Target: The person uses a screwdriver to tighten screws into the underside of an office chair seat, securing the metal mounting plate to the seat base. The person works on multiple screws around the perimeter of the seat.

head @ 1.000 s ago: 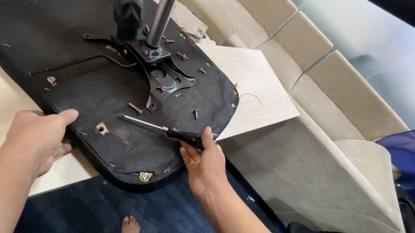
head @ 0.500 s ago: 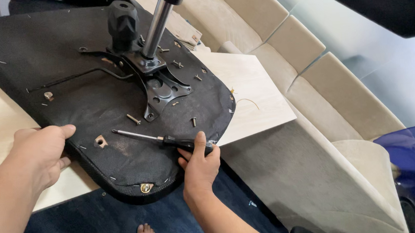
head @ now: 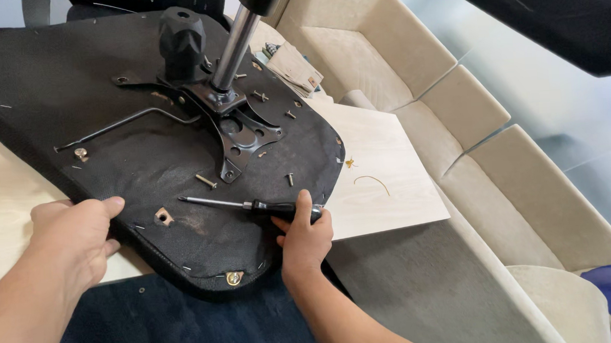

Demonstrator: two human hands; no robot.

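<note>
While right hand grips black screwdriver, left hand clasps upturned black seat base edge, on pale table.

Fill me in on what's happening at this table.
A person has an upturned office chair seat lying on a light wooden table. The right hand holds a screwdriver flat against the seat's underside, tip pointing left. The left hand grips the seat's near edge. Loose screws lie around the black metal mounting plate.
</note>
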